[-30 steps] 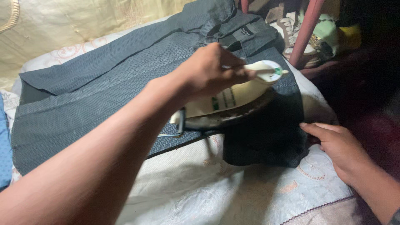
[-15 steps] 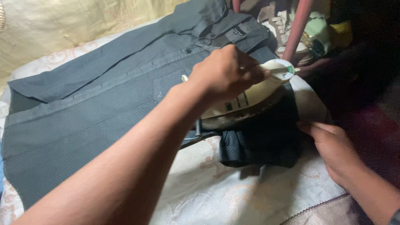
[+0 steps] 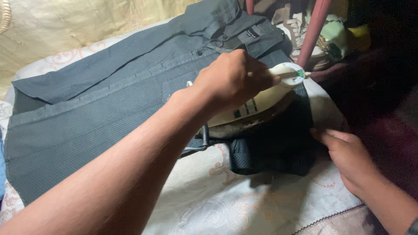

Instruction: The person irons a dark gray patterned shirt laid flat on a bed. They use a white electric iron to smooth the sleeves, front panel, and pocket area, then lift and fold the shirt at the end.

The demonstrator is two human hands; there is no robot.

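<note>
1. Left hand (image 3: 233,80) closed around the handle of a cream-coloured clothes iron (image 3: 257,106), grip firm over the top, forearm reaching in from the lower left.
2. Iron resting flat on a dark grey shirt (image 3: 109,109), near the shirt's right-hand end, nose pointing right.
3. Right hand (image 3: 348,156) lying flat with fingers extended, grip loose and holding nothing, fingertips touching the edge of the dark fabric just right of the iron.
4. Shirt spread across a pale patterned cloth (image 3: 244,204) covering the surface, collar toward the top of the view, button strip running along the middle.
5. Folded dark part of the shirt lying below the iron, between both hands.
6. Red pole (image 3: 314,32) standing upright behind the iron, at the top right.
7. Cluttered, dim pile of things beyond the pole, too dark to tell apart.
8. Beige fabric (image 3: 65,26) filling the upper left.
</note>
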